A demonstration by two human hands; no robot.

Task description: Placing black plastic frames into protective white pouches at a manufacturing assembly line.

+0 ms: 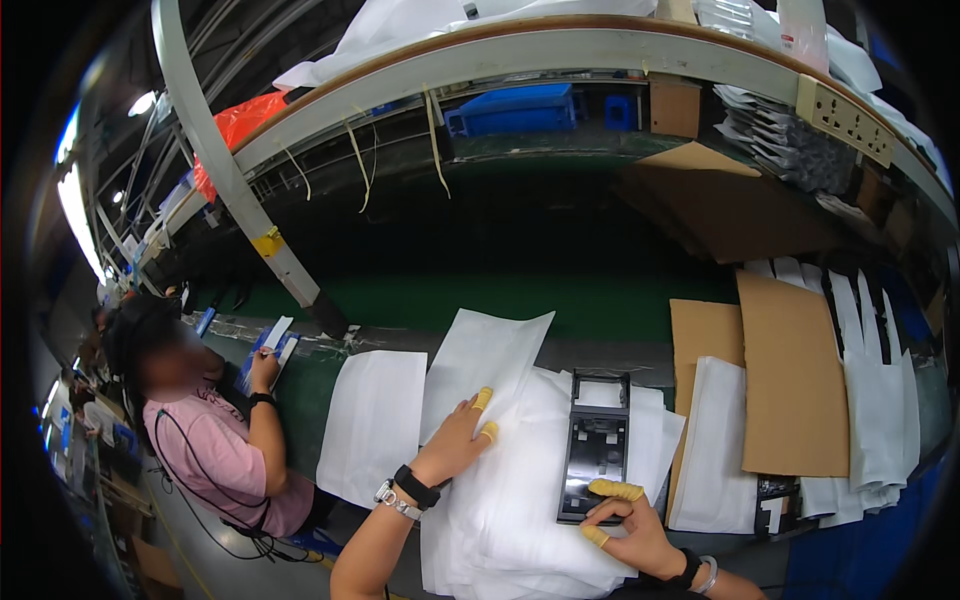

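A stack of white foam-like sheets or sleeves (500,520) lies in front of me. My left hand (452,440) rests at its left side, fingers apart, yellow finger cots touching a loose white sheet (490,350) that slants toward the back. On the right part of the stack lies a long black plastic frame (597,450), with a rectangular opening at its far end and a glossy near end. My right hand (632,535), also in yellow finger cots, grips the near right corner of this frame between thumb and forefinger. Its other fingers are curled.
Another white sheet (375,425) lies at the left. Brown cardboard pieces (795,380) and more white sleeves (715,450) lie to the right. A co-worker in a pink shirt (225,450) handles a blue and white item at left. A slanted metal post (235,170) supports the overhead shelf (560,45).
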